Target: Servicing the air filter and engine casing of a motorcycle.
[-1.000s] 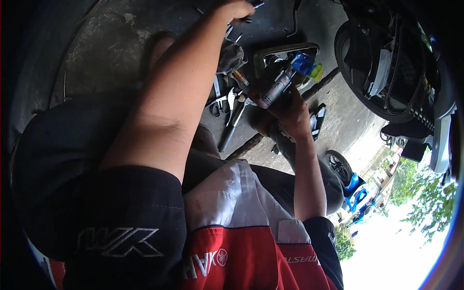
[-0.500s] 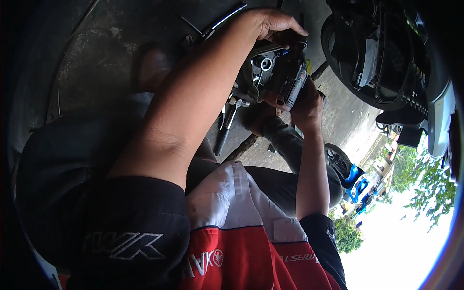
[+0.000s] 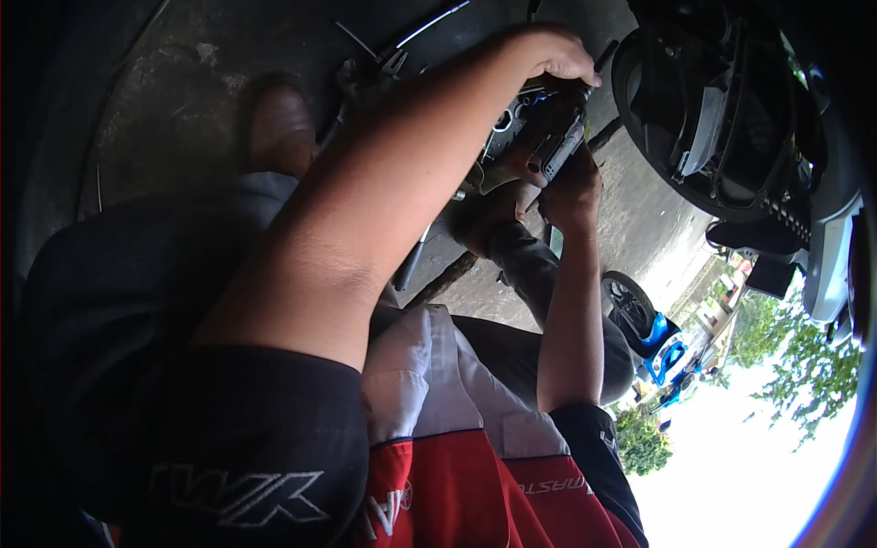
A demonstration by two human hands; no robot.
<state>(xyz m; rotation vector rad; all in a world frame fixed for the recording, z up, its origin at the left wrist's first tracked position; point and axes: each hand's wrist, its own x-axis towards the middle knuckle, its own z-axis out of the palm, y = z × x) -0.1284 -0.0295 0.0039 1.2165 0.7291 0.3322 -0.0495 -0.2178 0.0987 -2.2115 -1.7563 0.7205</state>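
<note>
My right hand [image 3: 568, 187] grips a dark power tool [image 3: 559, 146], held lengthwise away from me. My left hand [image 3: 566, 62] reaches over from the left, fingers curled at the tool's front end; what exactly they pinch is hidden. Behind the tool lies a metal tray of parts [image 3: 493, 146] with a ring-shaped piece, partly covered by my left forearm. A long-handled hand tool [image 3: 413, 256] lies below it, mostly hidden by the same arm. Pliers and other metal tools [image 3: 391, 64] lie on the dark floor further up, near a long thin bar [image 3: 429, 26].
A black motorcycle [image 3: 713, 128] stands at the right. My shoe [image 3: 283, 128] rests on the floor at left. A dark rod [image 3: 438, 279] crosses the floor. A blue vehicle [image 3: 665, 356] and trees [image 3: 795, 365] show outside in bright light.
My left hand has swung from the upper middle rightward onto the power tool's front end. The tool in my right hand has risen slightly and turned more upright. The blue-yellow object is now mostly hidden.
</note>
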